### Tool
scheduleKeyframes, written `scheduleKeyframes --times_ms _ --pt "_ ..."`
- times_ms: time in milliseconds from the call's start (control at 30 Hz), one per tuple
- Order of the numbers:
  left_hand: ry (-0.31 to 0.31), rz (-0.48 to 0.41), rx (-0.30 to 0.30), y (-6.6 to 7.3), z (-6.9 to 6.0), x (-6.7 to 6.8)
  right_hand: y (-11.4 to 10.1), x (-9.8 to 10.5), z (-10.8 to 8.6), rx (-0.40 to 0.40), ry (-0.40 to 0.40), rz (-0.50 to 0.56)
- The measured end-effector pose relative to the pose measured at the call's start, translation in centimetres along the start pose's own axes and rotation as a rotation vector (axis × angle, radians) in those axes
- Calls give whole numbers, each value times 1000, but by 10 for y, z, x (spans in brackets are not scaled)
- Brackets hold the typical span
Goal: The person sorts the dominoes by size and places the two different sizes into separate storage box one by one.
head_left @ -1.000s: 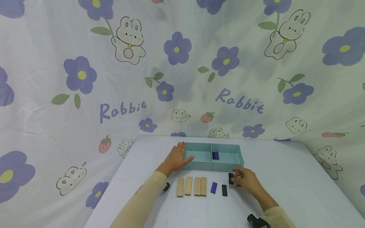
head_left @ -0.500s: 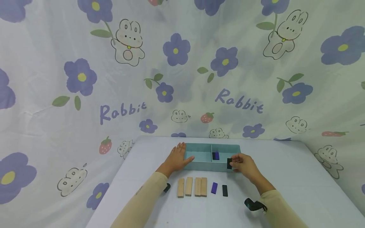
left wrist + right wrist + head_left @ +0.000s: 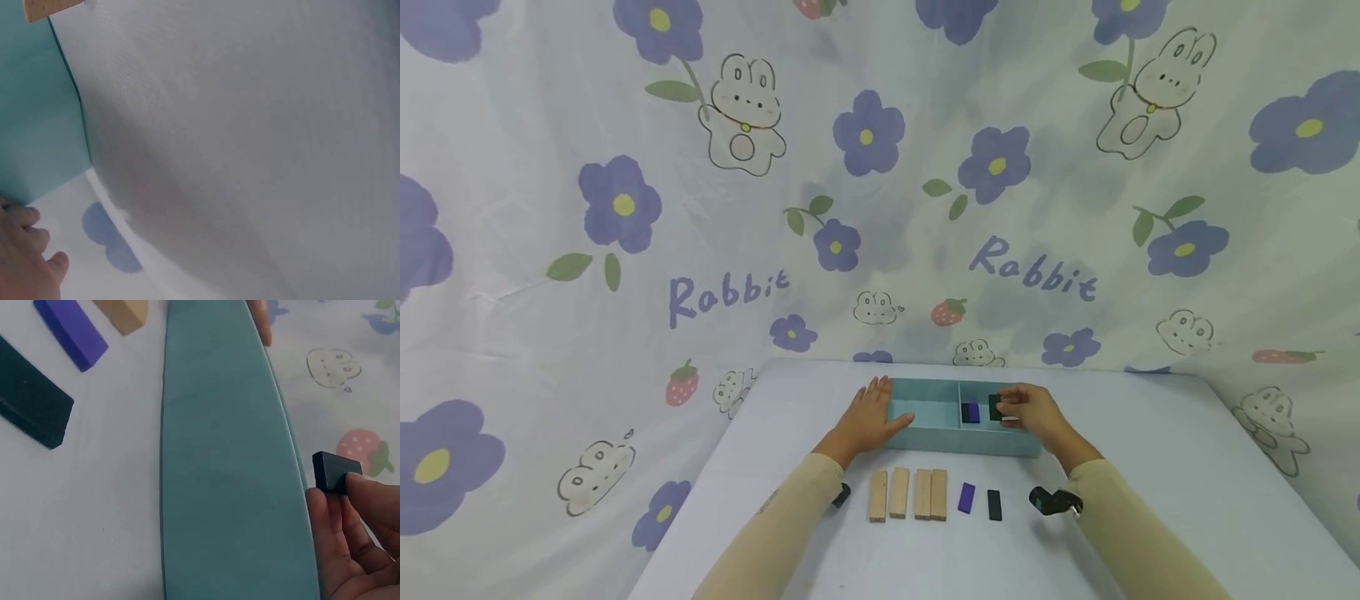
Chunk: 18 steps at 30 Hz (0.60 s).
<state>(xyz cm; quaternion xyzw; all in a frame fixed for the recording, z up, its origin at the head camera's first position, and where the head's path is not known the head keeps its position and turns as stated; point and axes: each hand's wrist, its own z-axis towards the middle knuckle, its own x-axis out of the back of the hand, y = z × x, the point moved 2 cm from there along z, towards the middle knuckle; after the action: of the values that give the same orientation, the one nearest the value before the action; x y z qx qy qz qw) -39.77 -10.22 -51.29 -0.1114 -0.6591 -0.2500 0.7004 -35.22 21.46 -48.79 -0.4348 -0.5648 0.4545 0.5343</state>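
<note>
in the head view, the left end of a teal box (image 3: pixel 955 442) is touched by the left hand (image 3: pixel 861 423), its fingers spread. a held black block (image 3: pixel 995 407) is pinched in the grip of the right hand (image 3: pixel 1036 414) over the right compartment. on the bench (image 3: pixel 925 558), four wooden blocks (image 3: pixel 898 492), a purple block (image 3: pixel 966 497) and a second black block (image 3: pixel 995 505) are laid nearer. "rabbit" is printed twice on the backdrop (image 3: pixel 910 208).

in the left wrist view, the left hand is partly cropped.

in the right wrist view, the pinched block is seen beyond the near wall.
</note>
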Motion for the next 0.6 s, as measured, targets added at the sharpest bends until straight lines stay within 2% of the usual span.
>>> scheduleKeyframes --times_ms 300,600 --pt "-1 2 5 1 0 2 3 -10 22 -68 9 -11" --pt "12 -14 -6 1 -1 2 10 -14 35 -171 77 -208"
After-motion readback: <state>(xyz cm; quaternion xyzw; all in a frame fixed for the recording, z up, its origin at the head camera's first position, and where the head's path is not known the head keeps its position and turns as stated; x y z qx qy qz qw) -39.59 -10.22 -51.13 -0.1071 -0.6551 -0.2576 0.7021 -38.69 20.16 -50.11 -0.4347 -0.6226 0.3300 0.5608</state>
